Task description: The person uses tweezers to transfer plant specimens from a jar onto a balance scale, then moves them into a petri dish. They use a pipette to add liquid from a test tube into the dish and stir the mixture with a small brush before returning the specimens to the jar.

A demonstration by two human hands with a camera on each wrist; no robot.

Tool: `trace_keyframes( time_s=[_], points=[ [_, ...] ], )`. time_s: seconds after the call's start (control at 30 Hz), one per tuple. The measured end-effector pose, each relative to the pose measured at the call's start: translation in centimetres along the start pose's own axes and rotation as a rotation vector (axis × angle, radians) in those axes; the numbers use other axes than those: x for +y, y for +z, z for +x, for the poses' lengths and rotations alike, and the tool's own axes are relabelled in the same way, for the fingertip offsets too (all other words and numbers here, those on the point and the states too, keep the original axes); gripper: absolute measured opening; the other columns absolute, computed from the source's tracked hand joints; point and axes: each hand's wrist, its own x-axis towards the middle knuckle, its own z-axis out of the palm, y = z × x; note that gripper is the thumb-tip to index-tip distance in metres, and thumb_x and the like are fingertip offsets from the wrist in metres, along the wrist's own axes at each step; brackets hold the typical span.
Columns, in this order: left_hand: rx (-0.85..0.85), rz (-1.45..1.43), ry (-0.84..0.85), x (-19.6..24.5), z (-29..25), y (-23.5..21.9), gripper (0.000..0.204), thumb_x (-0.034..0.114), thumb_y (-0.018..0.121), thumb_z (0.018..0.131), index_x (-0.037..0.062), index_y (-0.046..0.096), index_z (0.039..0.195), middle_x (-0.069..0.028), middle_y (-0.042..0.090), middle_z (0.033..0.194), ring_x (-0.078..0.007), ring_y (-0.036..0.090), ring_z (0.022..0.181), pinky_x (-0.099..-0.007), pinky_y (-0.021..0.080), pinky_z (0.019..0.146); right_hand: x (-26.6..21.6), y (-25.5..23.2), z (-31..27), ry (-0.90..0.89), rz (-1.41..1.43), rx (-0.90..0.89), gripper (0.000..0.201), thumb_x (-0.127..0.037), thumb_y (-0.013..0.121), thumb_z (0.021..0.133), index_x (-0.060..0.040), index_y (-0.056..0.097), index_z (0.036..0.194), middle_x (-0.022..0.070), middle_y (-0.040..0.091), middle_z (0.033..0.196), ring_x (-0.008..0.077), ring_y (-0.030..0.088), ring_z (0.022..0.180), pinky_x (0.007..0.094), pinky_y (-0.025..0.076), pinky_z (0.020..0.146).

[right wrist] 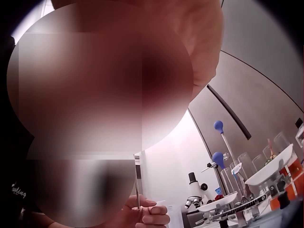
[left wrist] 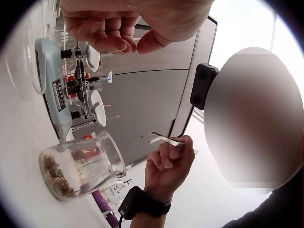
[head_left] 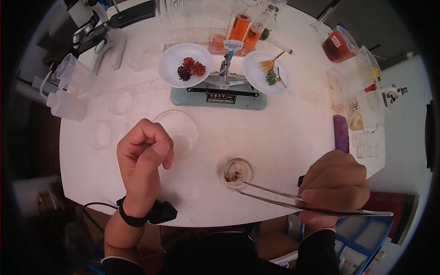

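My right hand [head_left: 337, 183] pinches long metal tweezers [head_left: 270, 190], their tips overlapping a small glass jar [head_left: 237, 170] in the head view. From the left wrist view, the right hand [left wrist: 168, 168] and tweezers are held up, apart from the jar [left wrist: 88, 164]. Brown and whitish bits [left wrist: 58, 176] lie at the jar's bottom. My left hand [head_left: 145, 153] hovers to the left of the jar, fingers loosely curled; nothing shows between its thumb and fingers in the left wrist view [left wrist: 121, 28]. Behind it lies a clear glass dish [head_left: 183, 133].
A pale green balance [head_left: 183, 97] stands at the back, with red and dark cone-like pieces [head_left: 191, 68] on one pan and a green sprig [head_left: 272, 78] on the other. Orange-filled cylinders [head_left: 239, 27] stand behind. A purple block [head_left: 341, 133] and glassware line the right; plastic bottles [head_left: 66, 103] stand left.
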Motion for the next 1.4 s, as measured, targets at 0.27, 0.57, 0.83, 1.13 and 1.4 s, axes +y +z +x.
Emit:
trace_keyframes(
  time_s=[0.27,0.57,0.83,1.13,1.4],
  points=[
    [-0.012,-0.013,0.012,0.0,0.2,0.0,0.017,0.017,0.055,0.086,0.0046,0.048,0.077,-0.0017,0.048,0.064,-0.0082,0.041,0.053,-0.0227,0.031,0.052,0.8,0.5,-0.3,0.219,-0.117,-0.103,0.017,-0.006,0.081,0.071,-0.0022,0.065,0.075,0.0061,0.054,0.060,0.0160,0.052,0.042,0.0263,0.033,0.036],
    [0.033,0.008,-0.010,-0.3,0.6,0.2,0.020,0.021,0.056,0.086,0.0052,0.047,0.077,-0.0015,0.046,0.064,-0.0082,0.039,0.054,-0.0225,0.030,0.051,2.4,1.6,-2.0,0.359,-0.084,-0.191,0.019,-0.014,0.079,0.079,-0.0069,0.062,0.080,0.0023,0.048,0.066,0.0164,0.050,0.049,0.0305,0.037,0.040],
    [0.032,-0.022,-0.029,-0.1,0.3,0.2,0.021,0.022,0.058,0.085,0.0050,0.047,0.078,-0.0020,0.044,0.065,-0.0085,0.039,0.054,-0.0221,0.030,0.049,3.1,2.0,-2.7,0.373,-0.083,-0.175,0.018,-0.015,0.079,0.079,-0.0068,0.062,0.081,0.0018,0.048,0.065,0.0154,0.050,0.048,0.0296,0.036,0.039],
    [0.007,-0.020,-0.029,0.2,0.2,0.2,0.021,0.022,0.057,0.086,0.0044,0.047,0.079,-0.0026,0.044,0.066,-0.0086,0.039,0.053,-0.0227,0.029,0.050,3.4,2.9,-3.3,0.355,-0.108,-0.185,0.017,-0.013,0.078,0.078,-0.0081,0.062,0.081,0.0009,0.049,0.067,0.0139,0.050,0.049,0.0291,0.036,0.038],
    [0.010,0.014,-0.027,0.2,0.2,0.3,0.024,0.025,0.055,0.087,0.0055,0.044,0.079,-0.0020,0.042,0.065,-0.0079,0.035,0.053,-0.0225,0.028,0.052,3.0,2.0,-2.9,0.350,-0.109,-0.200,0.016,-0.010,0.079,0.077,-0.0083,0.063,0.079,-0.0014,0.050,0.063,0.0123,0.050,0.047,0.0263,0.034,0.037]
  ],
)
